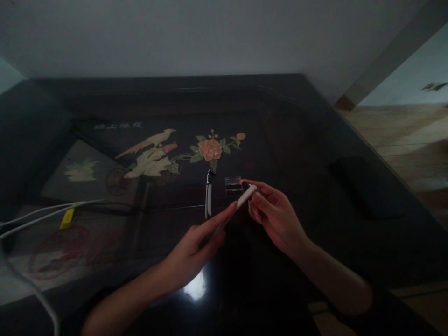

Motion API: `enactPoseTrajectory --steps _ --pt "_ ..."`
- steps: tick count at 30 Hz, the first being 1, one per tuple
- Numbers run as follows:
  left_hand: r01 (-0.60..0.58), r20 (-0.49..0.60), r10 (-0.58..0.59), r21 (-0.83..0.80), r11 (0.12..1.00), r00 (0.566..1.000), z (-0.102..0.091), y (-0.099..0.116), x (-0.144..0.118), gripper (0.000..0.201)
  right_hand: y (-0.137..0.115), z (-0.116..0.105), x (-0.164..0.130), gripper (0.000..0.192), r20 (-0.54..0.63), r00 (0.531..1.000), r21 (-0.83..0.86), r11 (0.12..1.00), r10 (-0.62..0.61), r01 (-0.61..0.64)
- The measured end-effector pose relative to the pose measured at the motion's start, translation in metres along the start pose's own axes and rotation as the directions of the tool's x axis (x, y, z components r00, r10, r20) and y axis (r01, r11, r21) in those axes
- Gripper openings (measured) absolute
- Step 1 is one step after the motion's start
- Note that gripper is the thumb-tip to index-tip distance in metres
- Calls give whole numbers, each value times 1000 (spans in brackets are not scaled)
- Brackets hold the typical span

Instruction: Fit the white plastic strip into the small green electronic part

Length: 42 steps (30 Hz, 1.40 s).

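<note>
My left hand (196, 249) is closed around the lower part of a slim white razor-like handle (248, 196), which slants up to the right. At its upper end, the fingers of my right hand (271, 210) pinch around a small dark piece (245, 185); whether it is joined to the handle I cannot tell. Just behind that end lies a small clear plastic case (233, 185) with dark parts inside. A second white-and-black handle (209, 196) with a dark curved tip rests on the table, left of the case and apart from both hands.
The glossy dark table (287, 154) bears an inlaid bird and flower picture (210, 149). White cables (45, 214) with a yellow tag (67, 217) run in from the left. A flat black object (367, 186) lies at the right. A pale wall (175, 37) stands behind.
</note>
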State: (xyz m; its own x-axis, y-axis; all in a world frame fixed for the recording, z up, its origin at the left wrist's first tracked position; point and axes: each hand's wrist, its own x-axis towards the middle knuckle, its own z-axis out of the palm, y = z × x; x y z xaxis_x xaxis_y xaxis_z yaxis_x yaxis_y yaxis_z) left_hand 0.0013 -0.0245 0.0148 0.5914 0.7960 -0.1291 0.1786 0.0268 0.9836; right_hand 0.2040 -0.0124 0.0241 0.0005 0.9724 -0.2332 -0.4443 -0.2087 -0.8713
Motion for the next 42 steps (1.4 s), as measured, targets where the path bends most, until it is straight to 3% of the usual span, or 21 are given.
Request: enactPoseTrajectory --steps 8,14,20,33,42 --pt "41 -83 -36 69 997 996 -2 4 6 50 1 1 0 26 31 999 27 1000 9 -10" --pt "108 -133 -95 91 990 987 -3 0 7 53 1 1 -1 34 24 1000 33 999 15 -16" --pt "70 -145 -61 55 996 987 -1 1 7 53 2 1 -1 32 46 999 38 999 12 -14" --pt "-50 -1 50 56 997 999 0 -1 2 54 1 -1 1 29 14 1000 17 1000 -3 3" --pt "-65 -40 69 80 995 997 0 0 3 53 2 1 1 28 19 1000 56 998 22 -23"
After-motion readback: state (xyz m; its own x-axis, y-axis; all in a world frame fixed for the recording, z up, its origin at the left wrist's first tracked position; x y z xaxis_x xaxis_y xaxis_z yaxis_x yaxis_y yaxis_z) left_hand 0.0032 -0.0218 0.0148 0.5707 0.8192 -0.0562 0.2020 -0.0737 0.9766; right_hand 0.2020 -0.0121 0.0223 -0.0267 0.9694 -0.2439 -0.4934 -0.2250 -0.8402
